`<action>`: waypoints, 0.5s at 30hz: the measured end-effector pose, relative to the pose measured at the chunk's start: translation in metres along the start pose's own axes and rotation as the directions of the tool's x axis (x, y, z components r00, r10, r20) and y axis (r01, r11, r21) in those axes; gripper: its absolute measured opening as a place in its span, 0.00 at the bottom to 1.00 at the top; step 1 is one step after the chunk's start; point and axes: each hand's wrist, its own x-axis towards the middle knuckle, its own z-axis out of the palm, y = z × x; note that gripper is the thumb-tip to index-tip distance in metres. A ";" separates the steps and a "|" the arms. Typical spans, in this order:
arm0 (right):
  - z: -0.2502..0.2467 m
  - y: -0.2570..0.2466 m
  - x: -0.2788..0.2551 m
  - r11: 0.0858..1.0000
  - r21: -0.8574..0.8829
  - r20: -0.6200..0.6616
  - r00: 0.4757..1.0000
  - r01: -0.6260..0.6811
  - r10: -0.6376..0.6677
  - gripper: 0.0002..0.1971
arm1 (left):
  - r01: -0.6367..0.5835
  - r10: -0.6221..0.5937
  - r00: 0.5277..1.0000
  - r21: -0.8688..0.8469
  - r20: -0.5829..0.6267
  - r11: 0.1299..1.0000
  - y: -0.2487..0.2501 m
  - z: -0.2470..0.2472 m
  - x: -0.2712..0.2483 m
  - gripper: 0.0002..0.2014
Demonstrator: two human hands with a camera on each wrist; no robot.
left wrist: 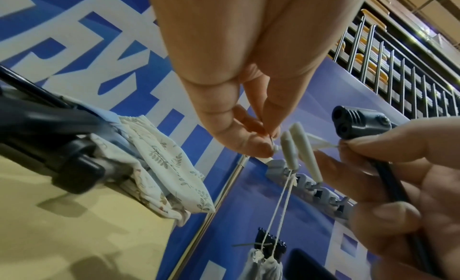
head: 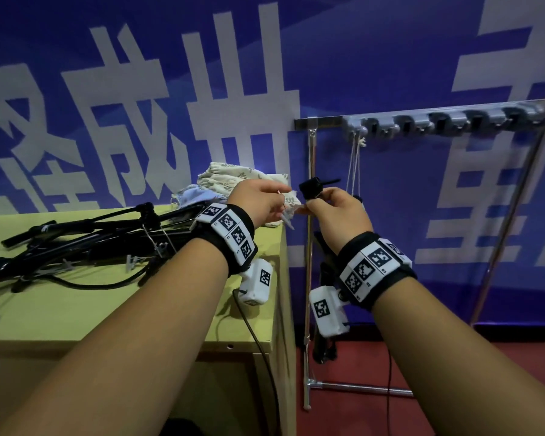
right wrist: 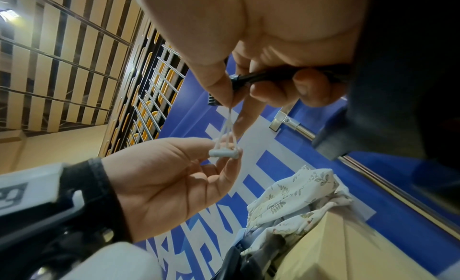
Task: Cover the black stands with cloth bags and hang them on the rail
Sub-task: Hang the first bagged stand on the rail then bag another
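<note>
1. Pile of black stands (head: pixel 76 243) lying on the yellow-green table (head: pixel 114 309), left; spare leaf-print cloth bags (head: pixel 233 179) heaped at the table's far corner.
2. Left hand (head: pixel 258 199) pinching the white drawstring (right wrist: pixel 229 126) w/ its grey toggle ends (left wrist: pixel 296 146) btwn thumb & forefinger.
3. Right hand (head: pixel 337 215) gripping the black stand (head: pixel 312 187) near its top, fingers curled round the rod, thumb & forefinger also nipping the string.
4. Judgement: keep cord taut, hold the loop open, stand upright, then lift to a free hook.
5. Hook rail (head: pixel 453 119) up right; one bagged stand (left wrist: pixel 263 264) hanging from the leftmost hook by its string.
6. Writing: big white Chinese characters on the blue banner (head: pixel 390 58), cropped; "成" readable. Square b/w markers on the wristbands (head: pixel 230 234). No brands seen.
</note>
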 end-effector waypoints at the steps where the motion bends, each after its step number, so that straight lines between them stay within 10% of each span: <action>1: -0.004 0.003 0.002 1.000 0.009 -0.002 1.000 -0.001 0.001 0.06 | 0.000 0.000 1.000 -0.005 0.013 1.000 -0.001 0.005 0.003 0.15; 15: -0.040 0.058 0.027 0.993 0.091 -0.184 0.978 -0.078 0.094 0.04 | 0.028 -0.019 0.994 -0.083 0.107 0.996 -0.012 0.077 0.043 0.14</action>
